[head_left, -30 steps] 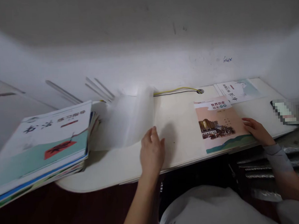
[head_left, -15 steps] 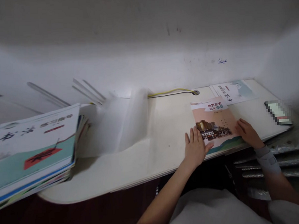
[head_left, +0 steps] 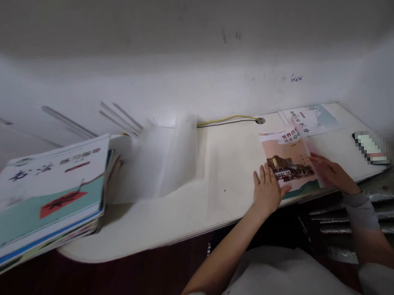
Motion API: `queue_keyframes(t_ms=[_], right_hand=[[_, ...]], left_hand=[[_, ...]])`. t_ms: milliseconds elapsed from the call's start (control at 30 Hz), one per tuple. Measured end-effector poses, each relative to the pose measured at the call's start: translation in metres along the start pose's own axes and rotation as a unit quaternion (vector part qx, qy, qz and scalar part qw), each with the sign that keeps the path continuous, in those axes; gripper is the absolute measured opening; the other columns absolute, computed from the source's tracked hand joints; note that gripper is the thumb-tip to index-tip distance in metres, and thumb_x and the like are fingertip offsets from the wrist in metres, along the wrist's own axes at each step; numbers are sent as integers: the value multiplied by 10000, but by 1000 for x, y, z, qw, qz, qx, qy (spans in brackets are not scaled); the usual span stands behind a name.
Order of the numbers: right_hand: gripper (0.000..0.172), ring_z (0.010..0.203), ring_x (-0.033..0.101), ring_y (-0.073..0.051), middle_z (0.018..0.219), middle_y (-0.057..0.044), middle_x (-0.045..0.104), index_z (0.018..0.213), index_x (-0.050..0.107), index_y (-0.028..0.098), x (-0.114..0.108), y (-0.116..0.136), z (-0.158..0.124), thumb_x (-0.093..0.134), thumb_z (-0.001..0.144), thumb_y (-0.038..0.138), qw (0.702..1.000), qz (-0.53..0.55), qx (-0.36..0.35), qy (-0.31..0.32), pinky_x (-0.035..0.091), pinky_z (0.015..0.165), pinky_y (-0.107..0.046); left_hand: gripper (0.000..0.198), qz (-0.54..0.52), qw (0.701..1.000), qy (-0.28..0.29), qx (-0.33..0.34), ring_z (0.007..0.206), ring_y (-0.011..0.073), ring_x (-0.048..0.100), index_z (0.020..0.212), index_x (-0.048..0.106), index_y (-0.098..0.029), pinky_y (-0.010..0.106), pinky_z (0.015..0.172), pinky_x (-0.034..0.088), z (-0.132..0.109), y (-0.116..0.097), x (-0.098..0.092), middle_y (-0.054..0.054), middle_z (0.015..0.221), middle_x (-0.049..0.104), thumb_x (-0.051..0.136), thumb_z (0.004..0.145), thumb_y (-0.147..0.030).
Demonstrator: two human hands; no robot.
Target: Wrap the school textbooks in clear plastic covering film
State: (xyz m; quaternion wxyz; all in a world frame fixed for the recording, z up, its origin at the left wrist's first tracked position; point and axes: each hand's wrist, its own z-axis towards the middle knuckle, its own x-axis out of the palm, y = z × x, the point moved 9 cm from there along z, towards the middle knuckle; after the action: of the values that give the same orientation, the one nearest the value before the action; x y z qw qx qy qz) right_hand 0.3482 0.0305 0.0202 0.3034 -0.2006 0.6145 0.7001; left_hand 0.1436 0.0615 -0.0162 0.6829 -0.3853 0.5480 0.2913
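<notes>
Two hands on one World History booklet (head_left: 286, 162), head view. Left hand (head_left: 268, 191) flat, fingers extended, resting on its left edge; right hand (head_left: 339, 175) at its raised right edge, pinch unclear. Cover looks partly lifted, no pages spread yet. Calligraphy book stack (head_left: 52, 185) well left of both hands.

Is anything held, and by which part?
The right hand seems to hold the pink book by its cover's right edge; the left hand rests at its left edge.
</notes>
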Motion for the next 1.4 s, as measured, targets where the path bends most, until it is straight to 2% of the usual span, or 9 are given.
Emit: queue_keyframes(t_ms=[133,300,367,467,567,667,933,1200,1400], right_hand=[[436,1351,313,-189,1438,-27,411,1330,475,278,35,53,1,383,930,422,989,17,-114,90,279,1116,-420],[452,1381,242,-207,1467,-71,360,1369,421,224,78,94,-1,392,931,332,968,-84,-220,86,296,1099,-455],[445,1387,222,-226,1470,-86,352,1353,441,197,91,104,-1,392,928,319,957,-151,-237,78,282,1101,-469],[445,1383,229,-254,1465,-101,360,1336,460,174,108,116,1,403,920,320,932,-240,-258,83,269,1096,-483],[450,1361,277,-276,1448,-121,383,1325,472,148,126,121,2,410,916,325,909,-305,-267,101,264,1088,-491],[450,1336,322,-287,1425,-146,413,1302,490,118,142,120,3,422,912,332,894,-344,-267,109,240,1091,-493],[425,1282,407,-265,1362,-150,490,1282,501,133,170,123,6,416,917,332,884,-365,-268,116,231,1082,-488],[423,1287,403,-261,1379,-146,472,1294,492,134,173,125,6,399,924,317,883,-375,-259,113,243,1078,-482],[449,1291,399,-262,1394,-158,449,1314,471,106,188,135,-1,391,928,321,882,-375,-261,118,278,1065,-454]], left_hand=[[658,-85,996,-1,-6,1369,323,248,1366,386,-25,537,1099,209,6,4,-5,212,1459,304,357,910,-499],[365,-255,964,-52,53,1262,173,452,1142,617,-171,378,1072,343,9,21,-33,90,1301,561,320,947,-256],[364,-246,966,-65,54,1231,158,482,1086,647,-190,362,1076,338,5,33,-41,69,1246,605,313,941,-204],[342,-108,991,-75,-31,1327,270,356,1192,589,-177,503,1084,277,-7,64,-44,110,1366,494,405,918,-267],[558,23,994,-42,-94,1366,356,242,1355,425,-121,596,1057,236,-22,94,-36,198,1447,348,446,896,-438],[681,61,993,-28,-95,1356,328,284,1391,353,-73,551,1072,242,-31,109,-27,224,1439,344,372,897,-540],[572,41,990,-115,-73,1228,260,482,1312,454,-54,404,1018,369,-36,107,-39,173,1292,550,426,908,-458],[261,-8,987,-142,-71,1098,214,593,1008,654,-157,365,938,449,-35,117,-45,92,1106,674,410,916,-154],[308,-15,984,-156,-79,1225,244,492,1114,615,-139,412,1029,373,-37,113,-46,96,1230,612,375,938,-220]])
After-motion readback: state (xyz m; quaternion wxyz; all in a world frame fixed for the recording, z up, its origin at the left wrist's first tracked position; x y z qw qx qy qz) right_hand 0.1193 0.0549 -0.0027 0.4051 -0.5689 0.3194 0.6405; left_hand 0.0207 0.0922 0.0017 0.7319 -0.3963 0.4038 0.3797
